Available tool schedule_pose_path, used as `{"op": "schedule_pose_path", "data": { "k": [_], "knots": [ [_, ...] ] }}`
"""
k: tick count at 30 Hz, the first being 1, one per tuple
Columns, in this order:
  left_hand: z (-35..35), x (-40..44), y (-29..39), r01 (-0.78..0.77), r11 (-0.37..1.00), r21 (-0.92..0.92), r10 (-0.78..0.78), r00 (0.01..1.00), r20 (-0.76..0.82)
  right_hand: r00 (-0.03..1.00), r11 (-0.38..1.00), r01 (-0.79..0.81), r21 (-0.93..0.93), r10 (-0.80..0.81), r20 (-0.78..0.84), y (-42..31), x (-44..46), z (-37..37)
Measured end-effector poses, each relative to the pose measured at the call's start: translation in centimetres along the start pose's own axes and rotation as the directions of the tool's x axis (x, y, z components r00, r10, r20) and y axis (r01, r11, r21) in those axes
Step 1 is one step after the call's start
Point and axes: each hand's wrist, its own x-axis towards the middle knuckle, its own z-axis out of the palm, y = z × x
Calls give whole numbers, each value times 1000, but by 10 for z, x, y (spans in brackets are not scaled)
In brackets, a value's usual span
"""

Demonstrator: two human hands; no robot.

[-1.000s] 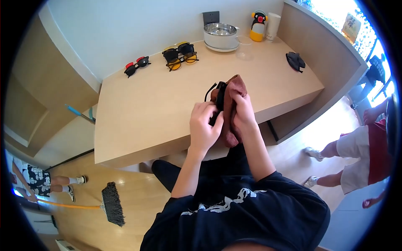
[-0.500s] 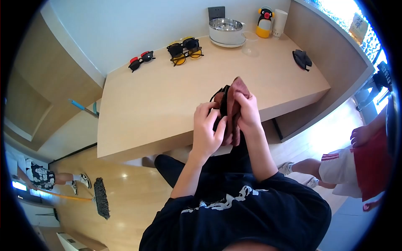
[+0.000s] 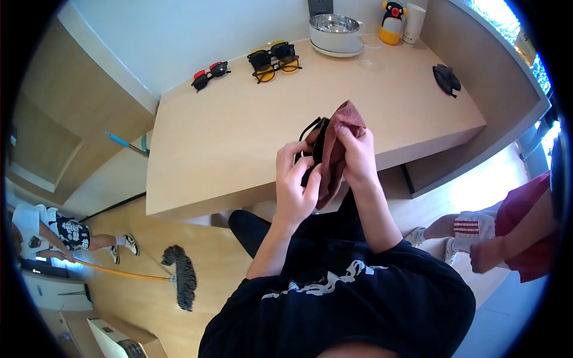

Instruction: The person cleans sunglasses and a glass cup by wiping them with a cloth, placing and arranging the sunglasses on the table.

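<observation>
Black glasses [image 3: 320,142] are held over the front edge of the wooden desk [image 3: 227,137]. My left hand [image 3: 296,182] has its fingers closed round their near part, with a thin black temple sticking out at the upper left. A reddish-brown cloth [image 3: 332,170] lies against the right side of the glasses. My right hand [image 3: 358,154] pinches the cloth, thumb on top, pressing it to the lens. Part of the cloth also shows behind the glasses. Most of the frame is hidden by fingers and cloth.
Red-and-black glasses [image 3: 210,76], more stacked glasses [image 3: 273,61], a steel-lined bowl [image 3: 335,33], a penguin bottle [image 3: 391,22], a white cup [image 3: 413,25] and a dark folded item [image 3: 446,80] stand along the desk. One person holds a mop [image 3: 182,277] at left; another person [image 3: 507,232] is at right.
The view has shifted, so the desk sits farther right and higher. Both hands still hold glasses and cloth, with small finger shifts. The mop has swung, and the person at right has moved an arm.
</observation>
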Motion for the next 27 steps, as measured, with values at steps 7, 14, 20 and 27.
{"op": "schedule_pose_path", "data": {
  "k": [7, 14, 20, 27],
  "knots": [
    [0, -2, -6, 35, 998, 48, -28, 991, -129, 995, 995, -97, 33, 96, 33, 28, -14, 7],
    [-2, -5, 4, 206, 955, -214, -233, 966, -109, 994, 997, 48, 68, -40, -104, 17, -4, 17],
    [-6, 6, -3, 201, 906, -372, -318, 904, -287, 998, 984, 29, -176, -37, -44, 49, -32, 10],
    [-3, 11, -4, 366, 701, -612, -490, 871, -39, 988, 926, -73, -370, 119, 103, 53, -42, -11]
  ]
}}
